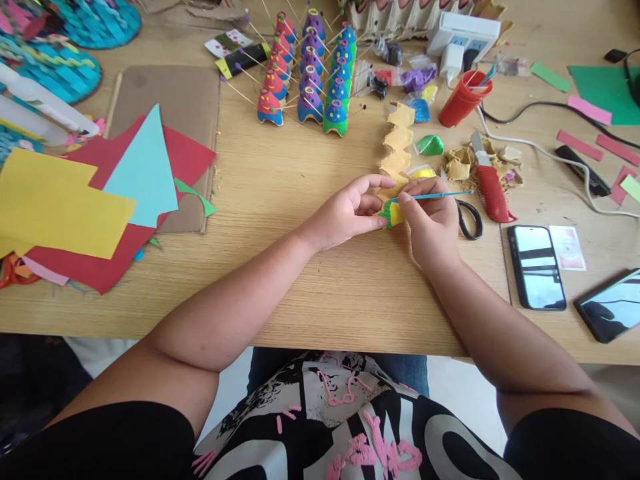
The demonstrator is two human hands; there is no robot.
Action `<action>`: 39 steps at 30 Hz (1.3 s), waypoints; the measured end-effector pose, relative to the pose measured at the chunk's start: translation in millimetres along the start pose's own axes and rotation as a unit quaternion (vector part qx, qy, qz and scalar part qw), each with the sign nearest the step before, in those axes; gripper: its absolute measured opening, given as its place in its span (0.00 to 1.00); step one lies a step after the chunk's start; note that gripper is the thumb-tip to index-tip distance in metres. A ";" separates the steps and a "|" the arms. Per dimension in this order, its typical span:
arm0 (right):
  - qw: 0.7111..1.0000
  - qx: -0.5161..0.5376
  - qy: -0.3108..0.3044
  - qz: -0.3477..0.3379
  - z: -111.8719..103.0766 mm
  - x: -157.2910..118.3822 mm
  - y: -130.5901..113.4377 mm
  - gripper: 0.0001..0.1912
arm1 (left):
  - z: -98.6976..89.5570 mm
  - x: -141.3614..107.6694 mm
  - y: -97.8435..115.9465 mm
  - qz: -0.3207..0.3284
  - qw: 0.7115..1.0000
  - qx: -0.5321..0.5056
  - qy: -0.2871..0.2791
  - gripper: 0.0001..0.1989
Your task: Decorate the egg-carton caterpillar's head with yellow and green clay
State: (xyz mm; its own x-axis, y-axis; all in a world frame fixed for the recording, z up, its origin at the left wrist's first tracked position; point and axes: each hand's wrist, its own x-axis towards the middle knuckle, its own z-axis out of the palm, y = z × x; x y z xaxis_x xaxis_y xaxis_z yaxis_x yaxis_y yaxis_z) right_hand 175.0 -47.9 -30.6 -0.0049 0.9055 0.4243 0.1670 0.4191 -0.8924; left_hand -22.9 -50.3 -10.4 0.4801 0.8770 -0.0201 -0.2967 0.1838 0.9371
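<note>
A strip of bare egg carton cups [399,137] lies lengthwise in front of me, its near cup [394,214] coated in green and yellow clay. My left hand [343,212] grips that near end from the left, fingers curled over it. Between the thumb and fingers of my right hand [431,223] is a thin blue modelling tool [447,194], lying nearly level, its left tip close to the coated cup. A bag of yellow clay [424,173] sits just beyond my right fingers. Black-handled scissors [470,221] lie partly hidden by my right hand.
Three painted egg carton caterpillars [311,77] with toothpicks stand at the back. Coloured sheets [65,200] lie on cardboard [195,100] at left. To the right are a red cup [463,103], a red-handled knife [490,183], cables and two phones [537,267].
</note>
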 end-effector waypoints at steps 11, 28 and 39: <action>0.999 0.030 -0.012 0.003 1.9 1.1 -7.6 0.22 | -2.2 1.3 -2.5 0.005 1.000 0.012 -0.004 0.29; 0.992 -0.085 0.060 -0.073 -0.8 0.8 -17.8 0.21 | 4.4 -0.7 5.1 -0.043 0.995 -0.082 0.038 0.28; 0.996 0.015 0.093 -0.002 -1.9 5.6 -3.7 0.22 | 3.5 2.0 13.3 -0.044 0.985 -0.145 0.078 0.18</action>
State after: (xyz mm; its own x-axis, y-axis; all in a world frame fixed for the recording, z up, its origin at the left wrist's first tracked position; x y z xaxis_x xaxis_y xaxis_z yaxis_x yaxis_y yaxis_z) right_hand 176.2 -44.6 -24.6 0.1783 0.8765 0.4471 0.1376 0.4277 -0.8934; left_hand -23.1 -47.7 3.2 0.3894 0.9049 -0.1716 -0.4932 0.3622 0.7909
